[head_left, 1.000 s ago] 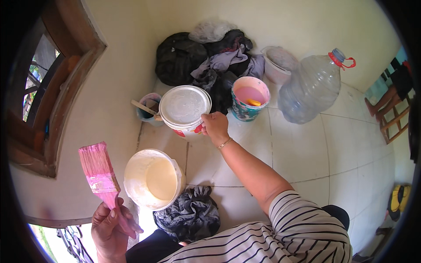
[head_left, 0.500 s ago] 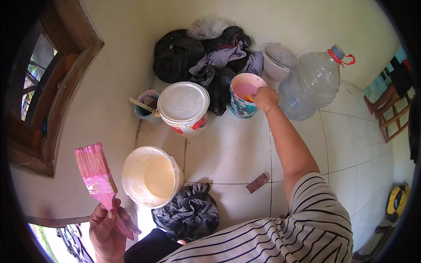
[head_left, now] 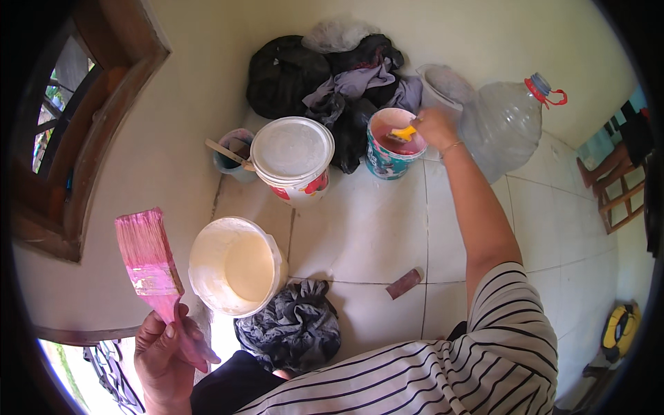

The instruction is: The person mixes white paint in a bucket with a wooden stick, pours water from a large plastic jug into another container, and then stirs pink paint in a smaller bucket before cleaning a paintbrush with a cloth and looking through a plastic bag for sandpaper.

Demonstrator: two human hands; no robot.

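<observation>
My left hand (head_left: 166,353) is closed round the handle of a wide paintbrush (head_left: 146,252), its bristles pointing up and coated pink. At the far side, my right hand (head_left: 436,128) grips a small yellow-handled paintbrush (head_left: 403,133) over the mouth of a teal bucket (head_left: 391,164). Pinkish liquid shows inside that bucket, and the brush's lower end is at or just above it. A white bucket of cream-coloured paint (head_left: 200,266) stands nearer me, right of the wide paintbrush. Beyond it is a lidded white tub (head_left: 292,149).
Left of the tub, a small pail (head_left: 238,169) has a wooden stick across it. Dark bags and cloths (head_left: 287,79) lie against the wall, near a large clear bottle (head_left: 501,128) and a whitish pail (head_left: 443,86). A crumpled cloth (head_left: 290,328) and a reddish-brown block (head_left: 404,283) lie on the tiles. Someone's legs (head_left: 612,166) show at right.
My right hand has lifted and shifted slightly right, bringing more of the yellow-handled paintbrush into sight above the liquid. My left hand still holds the wide paintbrush. The view has shifted slightly.
</observation>
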